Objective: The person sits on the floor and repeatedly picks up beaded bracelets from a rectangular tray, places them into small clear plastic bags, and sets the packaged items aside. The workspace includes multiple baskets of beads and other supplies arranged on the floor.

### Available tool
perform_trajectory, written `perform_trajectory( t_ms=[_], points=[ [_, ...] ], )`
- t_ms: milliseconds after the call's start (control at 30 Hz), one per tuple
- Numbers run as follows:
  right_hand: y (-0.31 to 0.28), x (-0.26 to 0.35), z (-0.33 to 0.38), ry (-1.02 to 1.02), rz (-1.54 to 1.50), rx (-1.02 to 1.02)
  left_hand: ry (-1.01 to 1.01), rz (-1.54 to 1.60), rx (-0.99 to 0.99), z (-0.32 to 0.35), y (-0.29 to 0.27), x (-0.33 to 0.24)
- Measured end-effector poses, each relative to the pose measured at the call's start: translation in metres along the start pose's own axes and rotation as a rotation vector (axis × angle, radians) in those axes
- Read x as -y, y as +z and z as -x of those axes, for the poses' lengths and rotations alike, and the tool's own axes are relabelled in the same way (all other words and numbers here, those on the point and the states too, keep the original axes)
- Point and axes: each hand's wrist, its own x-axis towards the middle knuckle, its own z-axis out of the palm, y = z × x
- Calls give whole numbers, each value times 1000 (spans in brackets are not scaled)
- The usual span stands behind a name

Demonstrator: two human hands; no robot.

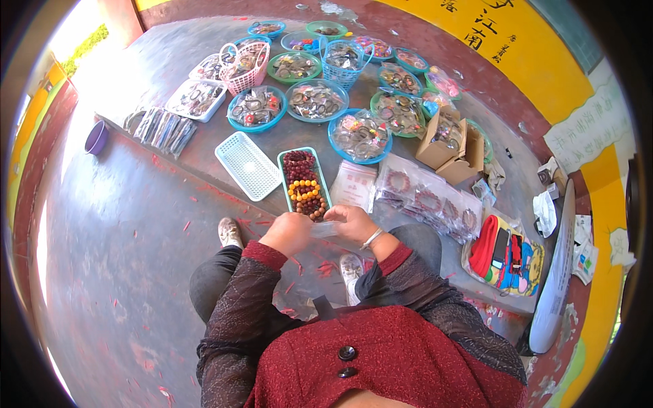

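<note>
My left hand (288, 232) and my right hand (354, 224) are close together in front of me, both closed on a small clear plastic bag (325, 229) stretched between them. Just beyond them lies a narrow teal tray (283, 178) filled with dark red and orange bead bracelets. What is inside the bag cannot be made out. A bangle sits on my right wrist.
A white mesh tray (246, 165) lies left of the teal one. Bagged bracelets (422, 199) spread to the right, near a cardboard box (449, 141). Several bowls and baskets of trinkets (316, 100) fill the far platform. A colourful bag (507, 255) sits at right, a purple cup (96, 138) at left.
</note>
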Motion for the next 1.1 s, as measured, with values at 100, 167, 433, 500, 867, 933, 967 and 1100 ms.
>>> perform_trajectory(
  t_ms=[100,167,433,500,867,933,967,1100],
  points=[
    [-6,11,-15,251,-608,133,-26,60,-205,14,-18,26],
    [-7,-5,-37,121,-428,9,-295,172,-256,21,-40,38],
    [24,-56,-115,-149,816,-122,-462,84,-500,36,-78,72],
    [35,-62,-125,-62,990,-104,-455,86,-507,34,-79,76],
    [42,-65,-132,194,1179,20,-484,139,-408,28,-78,69],
    [37,-64,-129,158,1090,34,-460,127,-461,25,-68,74],
    [33,-68,-129,141,1017,44,-481,125,-448,23,-66,74],
    [7,-50,-129,94,855,174,-504,130,-381,13,-59,73]
  ],
)
